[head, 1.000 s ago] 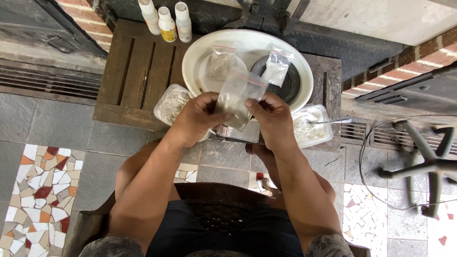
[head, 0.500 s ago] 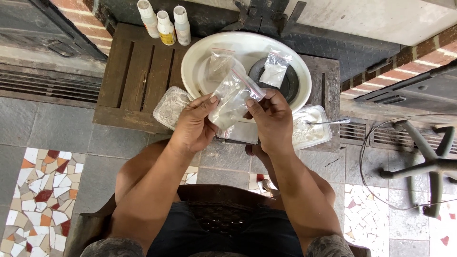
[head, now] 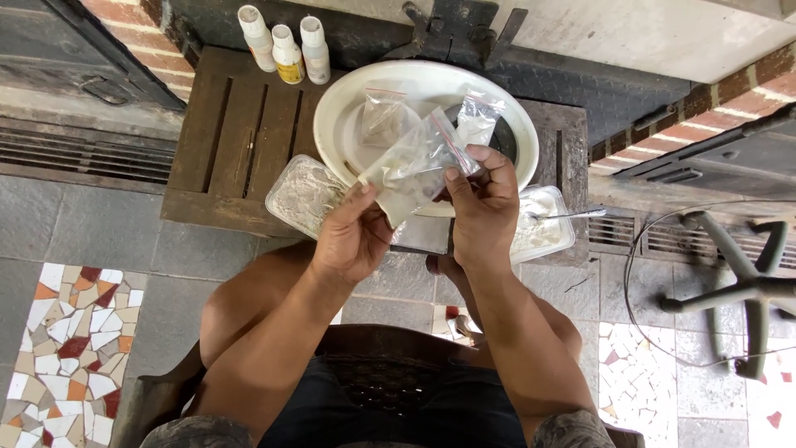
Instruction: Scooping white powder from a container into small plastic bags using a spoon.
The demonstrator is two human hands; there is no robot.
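Far to the left of the hands and low in the view, a patch of mosaic floor tiles point(head: 70, 348) is seen. Up and to the left of the left hand, three small white bottles point(head: 286, 46) are stood in a row at the back of a dark wooden pallet point(head: 232, 133). Just above the left hand, a clear plastic tray of pale powder point(head: 305, 195) is set on the pallet's front edge.

The left hand point(head: 352, 241) is held partly closed, its fingers curled up and its thumb pressed against the lower corner of a small clear zip bag point(head: 414, 166). The bag is held between the two hands, tilted, with its red-lined top toward the upper right, above the near rim of a large white bowl point(head: 340, 124). Inside the bowl, beyond the hands, two more small clear bags point(head: 383, 116) are laid.

The right hand point(head: 481, 203) is closed on the upper right end of the held bag, thumb and fingertips pinched at its top edge. Just right of that hand, a second clear tray with white contents point(head: 547, 232) is placed, with a metal spoon point(head: 572, 214) resting in it. Farther right, the base of a chair point(head: 738, 282) is seen on the floor.
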